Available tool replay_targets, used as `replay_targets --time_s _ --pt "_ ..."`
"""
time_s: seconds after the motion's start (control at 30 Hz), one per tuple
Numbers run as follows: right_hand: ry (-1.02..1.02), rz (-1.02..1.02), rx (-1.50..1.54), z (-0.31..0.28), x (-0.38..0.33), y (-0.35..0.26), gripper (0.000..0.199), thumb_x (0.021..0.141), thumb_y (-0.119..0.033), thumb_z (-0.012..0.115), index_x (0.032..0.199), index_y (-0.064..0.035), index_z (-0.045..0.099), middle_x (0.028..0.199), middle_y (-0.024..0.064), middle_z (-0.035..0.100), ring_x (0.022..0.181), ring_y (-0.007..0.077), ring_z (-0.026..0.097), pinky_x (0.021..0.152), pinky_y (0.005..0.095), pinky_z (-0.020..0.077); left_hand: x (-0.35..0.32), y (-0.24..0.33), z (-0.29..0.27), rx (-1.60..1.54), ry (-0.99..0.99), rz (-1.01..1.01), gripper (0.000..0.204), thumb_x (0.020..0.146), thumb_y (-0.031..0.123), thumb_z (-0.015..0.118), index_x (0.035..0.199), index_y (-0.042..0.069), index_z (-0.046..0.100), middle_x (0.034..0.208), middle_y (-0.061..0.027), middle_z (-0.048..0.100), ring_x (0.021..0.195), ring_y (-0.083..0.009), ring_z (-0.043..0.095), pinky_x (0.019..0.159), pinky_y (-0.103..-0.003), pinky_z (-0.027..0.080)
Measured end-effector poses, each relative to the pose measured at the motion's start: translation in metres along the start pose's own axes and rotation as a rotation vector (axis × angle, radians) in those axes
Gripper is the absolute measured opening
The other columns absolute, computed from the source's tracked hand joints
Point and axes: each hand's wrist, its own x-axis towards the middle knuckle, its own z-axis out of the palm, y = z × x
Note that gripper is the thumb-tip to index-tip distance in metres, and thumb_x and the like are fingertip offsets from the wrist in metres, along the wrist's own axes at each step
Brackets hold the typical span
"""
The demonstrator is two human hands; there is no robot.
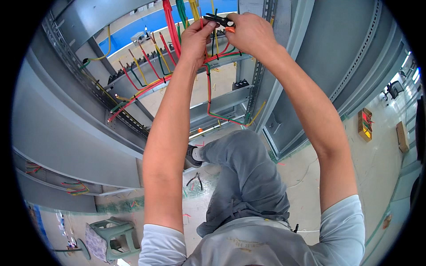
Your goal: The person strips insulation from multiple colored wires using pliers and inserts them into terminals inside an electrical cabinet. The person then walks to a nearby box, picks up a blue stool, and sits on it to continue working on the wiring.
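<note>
Inside a grey metal cabinet, my right hand is closed round black-jawed pliers with a bit of orange on the grip. The jaws point left, toward the fingers of my left hand. Those fingers are pinched together on a thin wire beside the tool tip; the hand partly hides it. Cut ends of red, yellow and green wires stand up in a row left of my left hand. A tied wire bundle runs along below them. Thick red wires drop in from above.
A second pair of pliers lies on the floor near my shoe. A green stool stands lower left. Cardboard boxes sit on the floor at the right. The cabinet's perforated posts and side panel flank my arms.
</note>
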Motion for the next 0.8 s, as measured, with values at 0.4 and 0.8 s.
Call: replay_targets --time_s 0.4,0.8 --pt "0.246 -0.142 -0.057 0.013 0.0 0.01 0.025 0.075 -0.017 0.07 0.099 -0.0093 0.073 0.083 0.016 0.071 0.079 0.0355 0.072 0.071 0.0463 0.0586 0.003 0.0 0.002 -0.028 0.002 -0.005 0.01 0.097 0.016 0.072 0.101 0.008 0.07 0.083 0.006 0.059 0.064 -0.0059 0.043 0.061 -0.023 0.035" --pt "0.373 0.353 1.331 -0.028 0.026 0.022 0.012 0.091 -0.013 0.059 0.097 -0.0029 0.059 0.071 0.0027 0.054 0.06 0.0113 0.053 0.055 0.0245 0.0444 0.005 -0.002 0.003 0.026 0.052 0.04 0.021 0.098 0.02 0.071 0.114 0.006 0.071 0.095 0.003 0.068 0.066 -0.0056 0.045 0.063 -0.023 0.039"
